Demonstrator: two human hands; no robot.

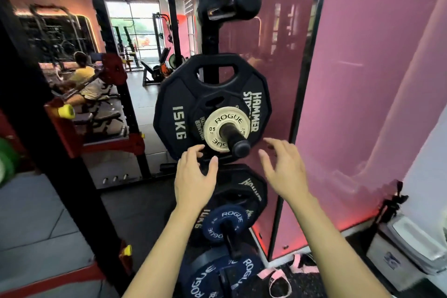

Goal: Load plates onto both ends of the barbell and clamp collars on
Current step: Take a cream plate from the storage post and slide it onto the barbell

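- A black 15 kg plate (174, 109) hangs on a storage peg (235, 136) of the upright rack post (208, 38), with a small cream Rogue plate (221, 128) in front of it.
- Lower pegs carry a dark blue Rogue plate (219, 224).
- The left hand (193, 178) and right hand (284, 167), fingers spread and holding nothing, hover just below the cream plate.

The big twelve-sided plate (174, 113) is black with white "15KG" and "HAMMER STRENGTH" lettering. On its front sits a cream small plate (226, 118) with black "ROGUE" lettering, on a black peg (235, 138). Lower down, a navy plate (225, 222) carries white "ROGUE" lettering. The wall panel (362, 80) is glossy pink. The rack upright (60, 164) is black with red brackets (65, 128) and a yellow knob (65, 112).
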